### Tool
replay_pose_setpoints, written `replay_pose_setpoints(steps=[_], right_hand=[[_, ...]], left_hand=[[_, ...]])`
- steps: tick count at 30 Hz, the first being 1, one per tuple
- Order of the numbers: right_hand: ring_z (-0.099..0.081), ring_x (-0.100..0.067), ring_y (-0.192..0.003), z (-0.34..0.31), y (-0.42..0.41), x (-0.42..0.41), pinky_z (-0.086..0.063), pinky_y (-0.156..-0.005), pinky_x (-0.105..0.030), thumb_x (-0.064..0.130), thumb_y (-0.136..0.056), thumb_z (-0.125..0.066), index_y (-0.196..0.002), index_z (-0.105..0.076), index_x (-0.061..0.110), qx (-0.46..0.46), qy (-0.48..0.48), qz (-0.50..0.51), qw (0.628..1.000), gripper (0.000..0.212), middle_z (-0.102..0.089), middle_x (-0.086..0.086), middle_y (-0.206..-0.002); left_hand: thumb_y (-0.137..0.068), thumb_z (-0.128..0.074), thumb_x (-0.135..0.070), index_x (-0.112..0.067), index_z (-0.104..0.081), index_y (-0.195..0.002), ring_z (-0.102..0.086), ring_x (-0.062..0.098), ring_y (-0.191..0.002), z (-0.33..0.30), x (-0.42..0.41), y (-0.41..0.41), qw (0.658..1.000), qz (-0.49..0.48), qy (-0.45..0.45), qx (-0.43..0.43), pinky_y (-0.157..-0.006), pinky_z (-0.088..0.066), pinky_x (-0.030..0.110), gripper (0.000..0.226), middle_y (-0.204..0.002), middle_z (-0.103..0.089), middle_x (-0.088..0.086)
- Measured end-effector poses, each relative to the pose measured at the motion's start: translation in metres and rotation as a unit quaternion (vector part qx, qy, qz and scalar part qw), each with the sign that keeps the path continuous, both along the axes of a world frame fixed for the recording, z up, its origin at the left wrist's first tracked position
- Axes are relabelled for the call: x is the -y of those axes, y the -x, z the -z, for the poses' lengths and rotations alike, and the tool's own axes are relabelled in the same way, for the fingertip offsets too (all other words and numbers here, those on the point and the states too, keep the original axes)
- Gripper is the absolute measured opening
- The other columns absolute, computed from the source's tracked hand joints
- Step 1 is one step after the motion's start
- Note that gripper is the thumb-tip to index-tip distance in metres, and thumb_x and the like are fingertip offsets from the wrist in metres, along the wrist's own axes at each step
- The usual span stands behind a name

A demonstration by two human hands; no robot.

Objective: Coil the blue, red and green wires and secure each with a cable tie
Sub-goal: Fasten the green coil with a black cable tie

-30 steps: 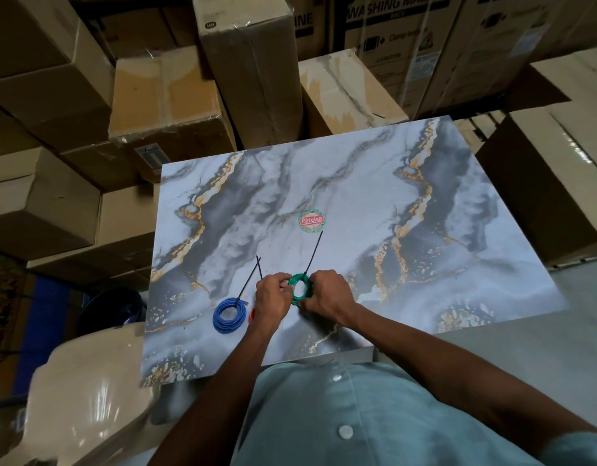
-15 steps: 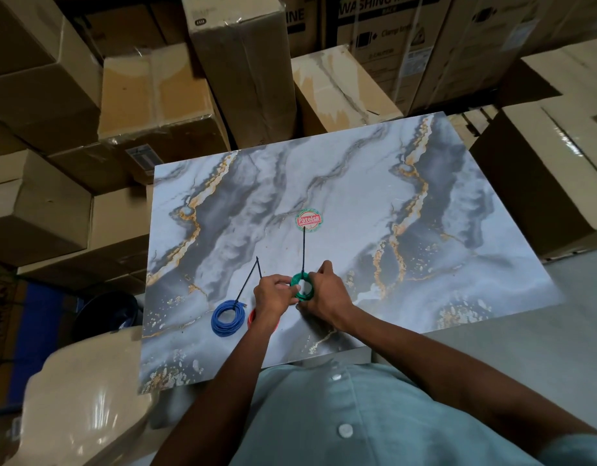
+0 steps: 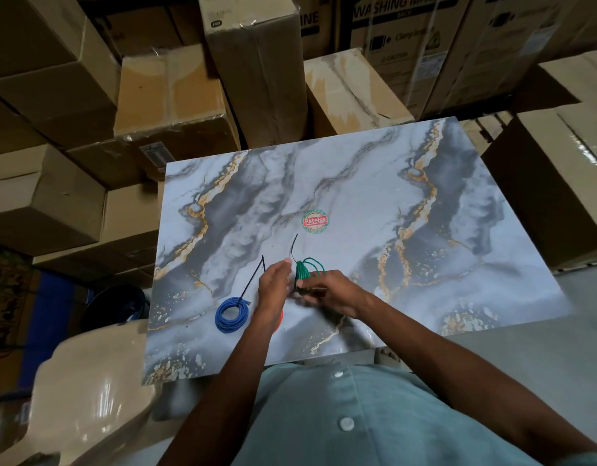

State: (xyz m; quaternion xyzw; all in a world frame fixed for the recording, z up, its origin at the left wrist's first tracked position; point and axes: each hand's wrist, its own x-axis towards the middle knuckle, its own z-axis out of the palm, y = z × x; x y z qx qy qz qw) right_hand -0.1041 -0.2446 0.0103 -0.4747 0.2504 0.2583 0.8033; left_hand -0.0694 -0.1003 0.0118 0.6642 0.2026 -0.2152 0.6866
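1. Desk (image 3: 374, 183): marbled grey-white top with gold veins; one round red-and-green sticker (image 3: 314, 222) lying near its middle.
2. Room: stacked cardboard boxes (image 3: 176, 95) crowding the far and side edges of the desk; a glossy beige chair (image 3: 88, 398) sitting at the near left corner.
3. Count of coils showing: three; blue coil (image 3: 231, 313) lying flat near the front left with a black cable tie (image 3: 253, 277) sticking up from it; red coil (image 3: 279, 322) mostly hidden under the left wrist; green coil (image 3: 303, 271) standing on edge between the hands.
4. Left hand (image 3: 273, 284): grip pinching the black tail of the tie (image 3: 293, 247) on the green coil.
5. Right hand (image 3: 330, 292): fingers curling round the lower part of the green coil, holding it just above the desk.
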Motion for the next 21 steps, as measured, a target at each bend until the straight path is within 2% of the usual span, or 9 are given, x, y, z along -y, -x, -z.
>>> replay_pose_setpoints(steps=[2, 4, 8, 11, 13, 15, 17, 19, 21], right_hand=[[-0.07, -0.022, -0.092, 0.0, 0.0, 0.003, -0.061, -0.079, -0.025, -0.003, -0.092, -0.065, -0.092, -0.073, 0.002, -0.03, -0.063, 0.0, 0.998, 0.009, -0.073, -0.011, -0.095], [-0.071, -0.023, -0.089, -0.001, 0.001, 0.006, -0.062, -0.082, -0.026, -0.004, -0.095, -0.056, -0.094, -0.069, 0.001, -0.059, -0.11, 0.001, 0.992, 0.014, -0.072, -0.013, -0.099], [-0.067, -0.03, -0.102, 0.0, 0.0, 0.003, -0.06, -0.086, -0.031, 0.003, -0.094, -0.044, -0.111, -0.063, 0.003, -0.047, -0.11, 0.017, 0.993, 0.026, -0.072, -0.016, -0.106], [-0.065, -0.031, -0.102, 0.001, -0.002, -0.006, -0.059, -0.079, -0.033, 0.015, -0.098, -0.043, -0.114, -0.063, 0.006, -0.023, 0.015, -0.022, 0.999, 0.027, -0.072, -0.02, -0.111], [-0.068, -0.033, -0.094, 0.008, -0.002, -0.011, -0.061, -0.074, -0.041, 0.029, -0.097, -0.052, -0.108, -0.067, 0.004, 0.011, 0.135, -0.038, 0.99, 0.032, -0.074, -0.023, -0.109], [-0.074, -0.032, -0.093, 0.014, 0.003, -0.012, -0.062, -0.084, -0.049, 0.042, -0.094, -0.062, -0.103, -0.072, 0.005, 0.06, 0.269, -0.048, 0.96, 0.039, -0.076, -0.019, -0.101], [-0.074, -0.028, -0.089, 0.015, 0.008, -0.009, -0.061, -0.086, -0.043, 0.041, -0.094, -0.068, -0.105, -0.074, 0.008, 0.11, 0.385, -0.061, 0.914, 0.035, -0.077, -0.012, -0.094], [-0.073, -0.021, -0.084, 0.013, 0.011, -0.006, -0.059, -0.083, -0.033, 0.03, -0.094, -0.073, -0.112, -0.075, 0.011, 0.136, 0.437, -0.069, 0.887, 0.026, -0.078, -0.009, -0.092], [-0.069, -0.013, -0.07, 0.012, 0.013, -0.006, -0.053, -0.068, -0.022, 0.028, -0.094, -0.073, -0.105, -0.079, 0.011, 0.149, 0.456, -0.093, 0.872, 0.021, -0.076, -0.006, -0.082]], left_hand=[[-0.1, -0.057, -0.029, -0.013, -0.072, -0.101, -0.071, 0.021, -0.082, -0.006, 0.003, 0.004, 0.998, 0.046, 0.027, -0.04, -0.075, -0.058, 0.036, 0.022, -0.093, -0.076, 0.007], [-0.101, -0.055, -0.028, -0.011, -0.073, -0.1, -0.071, 0.025, -0.084, -0.004, 0.003, 0.006, 0.997, 0.061, 0.026, -0.046, -0.079, -0.057, 0.042, 0.025, -0.092, -0.077, 0.009], [-0.1, -0.057, -0.021, -0.009, -0.074, -0.098, -0.072, 0.024, -0.085, -0.004, 0.002, 0.009, 0.998, 0.046, 0.018, -0.025, -0.079, -0.058, 0.043, 0.021, -0.091, -0.076, 0.009], [-0.099, -0.06, -0.018, -0.01, -0.075, -0.088, -0.072, 0.027, -0.083, -0.002, 0.003, 0.01, 1.0, 0.013, 0.006, -0.015, -0.079, -0.06, 0.045, 0.02, -0.087, -0.076, 0.012], [-0.097, -0.063, -0.017, -0.011, -0.077, -0.082, -0.073, 0.032, -0.087, 0.0, 0.002, 0.009, 1.0, 0.0, -0.019, -0.009, -0.078, -0.061, 0.044, 0.021, -0.088, -0.077, 0.014], [-0.093, -0.068, -0.021, -0.012, -0.079, -0.082, -0.073, 0.034, -0.091, 0.003, -0.001, 0.008, 0.999, -0.002, -0.046, 0.005, -0.079, -0.061, 0.044, 0.018, -0.088, -0.077, 0.014], [-0.085, -0.073, -0.034, -0.015, -0.08, -0.082, -0.074, 0.033, -0.086, 0.01, -0.006, 0.007, 0.995, 0.022, -0.095, 0.028, -0.078, -0.062, 0.049, 0.021, -0.083, -0.077, 0.011], [-0.075, -0.072, -0.051, -0.022, -0.08, -0.08, -0.074, 0.031, -0.079, 0.042, -0.013, 0.001, 0.985, 0.055, -0.155, 0.054, -0.073, -0.062, 0.052, 0.03, -0.076, -0.076, 0.007], [-0.076, -0.069, -0.054, -0.025, -0.078, -0.076, -0.073, 0.026, -0.072, 0.044, -0.016, 0.001, 0.971, 0.087, -0.211, 0.074, -0.07, -0.061, 0.047, 0.03, -0.069, -0.074, 0.002]])
